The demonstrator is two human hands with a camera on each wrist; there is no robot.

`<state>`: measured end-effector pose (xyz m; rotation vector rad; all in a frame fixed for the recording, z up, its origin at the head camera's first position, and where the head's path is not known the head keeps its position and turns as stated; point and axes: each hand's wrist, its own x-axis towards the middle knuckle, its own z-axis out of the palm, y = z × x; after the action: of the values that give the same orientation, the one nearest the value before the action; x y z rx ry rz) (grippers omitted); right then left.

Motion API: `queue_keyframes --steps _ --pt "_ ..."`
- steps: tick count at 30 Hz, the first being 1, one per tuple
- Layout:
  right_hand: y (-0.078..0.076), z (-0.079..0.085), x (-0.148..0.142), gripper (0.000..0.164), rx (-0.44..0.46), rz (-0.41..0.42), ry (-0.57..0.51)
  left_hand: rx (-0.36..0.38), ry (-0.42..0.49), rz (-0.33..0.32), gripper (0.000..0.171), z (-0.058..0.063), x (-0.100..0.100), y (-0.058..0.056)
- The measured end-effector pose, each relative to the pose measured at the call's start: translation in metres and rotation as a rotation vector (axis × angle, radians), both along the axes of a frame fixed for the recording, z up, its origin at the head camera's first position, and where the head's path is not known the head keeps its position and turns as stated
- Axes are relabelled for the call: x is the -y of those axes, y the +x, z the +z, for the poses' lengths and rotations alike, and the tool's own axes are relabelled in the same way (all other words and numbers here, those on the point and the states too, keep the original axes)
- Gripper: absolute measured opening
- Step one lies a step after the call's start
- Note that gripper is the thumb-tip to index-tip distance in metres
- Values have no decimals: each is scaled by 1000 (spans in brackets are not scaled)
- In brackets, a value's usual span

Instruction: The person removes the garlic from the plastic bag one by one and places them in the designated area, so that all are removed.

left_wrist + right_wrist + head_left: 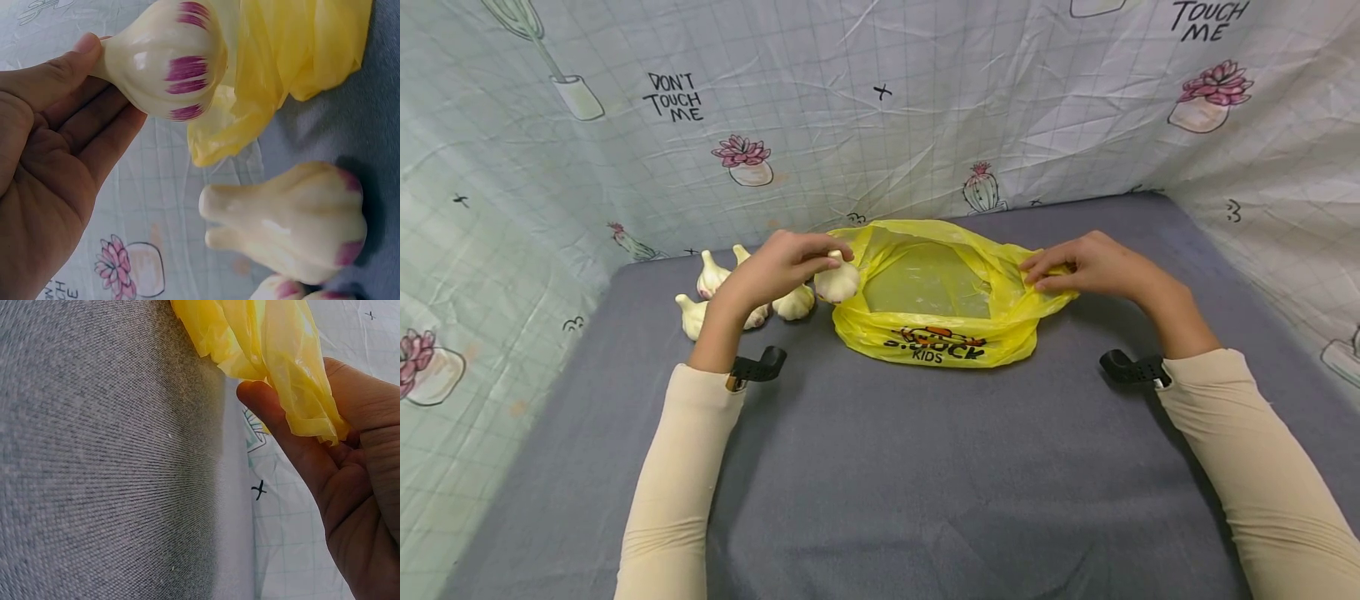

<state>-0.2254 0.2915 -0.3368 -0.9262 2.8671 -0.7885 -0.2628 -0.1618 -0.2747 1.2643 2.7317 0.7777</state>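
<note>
My left hand pinches a garlic bulb by its neck, at the left rim of a yellow plastic bag. Purple streaks mark this bulb's pale, glossy skin in the left wrist view. The bag lies with its mouth spread wide, dark lettering on its front. At its right edge, my right hand grips the plastic between thumb and fingers; the right wrist view shows the pinched yellow film. Left of the bag, several more garlic bulbs rest on the table, partly hidden behind my left hand and forearm.
A grey cloth covers the table. Behind it hangs a pale printed curtain with plant drawings and lettering, which also runs along both sides. Black wrist mounts sit at both cuffs.
</note>
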Motion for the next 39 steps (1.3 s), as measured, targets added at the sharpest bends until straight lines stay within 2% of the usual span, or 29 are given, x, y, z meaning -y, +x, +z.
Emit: queue_keyframes --steps 10,18,23,29,34,39 --pt "-1 -3 -4 17 -43 -5 -16 -32 4 1 21 2 19 13" --pt "-2 -1 -4 17 -27 2 6 -45 -18 20 20 3 33 21" --pt "-4 6 -4 17 9 45 52 -41 -44 44 22 3 47 29" --pt "-13 15 -4 16 104 69 104 -20 -82 80 21 3 73 39" --pt "-20 24 -5 14 161 108 145 -21 -109 117 20 -1 99 44" --pt "-25 28 -5 14 192 118 176 10 -117 171 19 -6 118 51"
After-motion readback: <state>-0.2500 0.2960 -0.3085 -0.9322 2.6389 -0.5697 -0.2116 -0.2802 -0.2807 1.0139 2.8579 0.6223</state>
